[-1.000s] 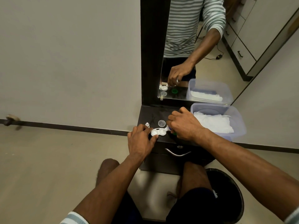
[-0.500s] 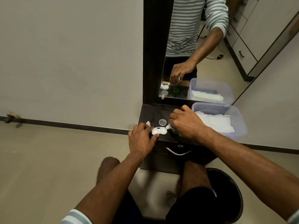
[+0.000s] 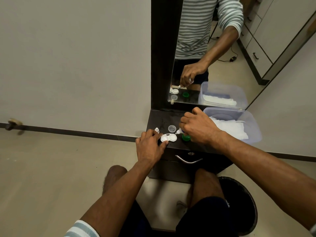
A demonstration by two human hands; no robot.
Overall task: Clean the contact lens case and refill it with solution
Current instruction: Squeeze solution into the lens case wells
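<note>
While the left hand [image 3: 150,147] pins the lens case [image 3: 168,138] steady with pressed fingers [image 3: 164,143], the right hand [image 3: 198,127] pinches the solution bottle [image 3: 178,132], nozzle angled toward a well.

Soft, dim, even indoor light leaves only faint shadows under the hands, the dark cabinet top [image 3: 164,120] shows a dull sheen, wide-angle distortion bends the skirting and wall edges, and small items look slightly soft.

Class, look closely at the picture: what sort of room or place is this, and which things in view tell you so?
Probably a bedroom or dressing corner at home: a tall mirror above a small dark drawer unit, cupboards with drawers reflected behind, and a contact lens case laid out.
</note>
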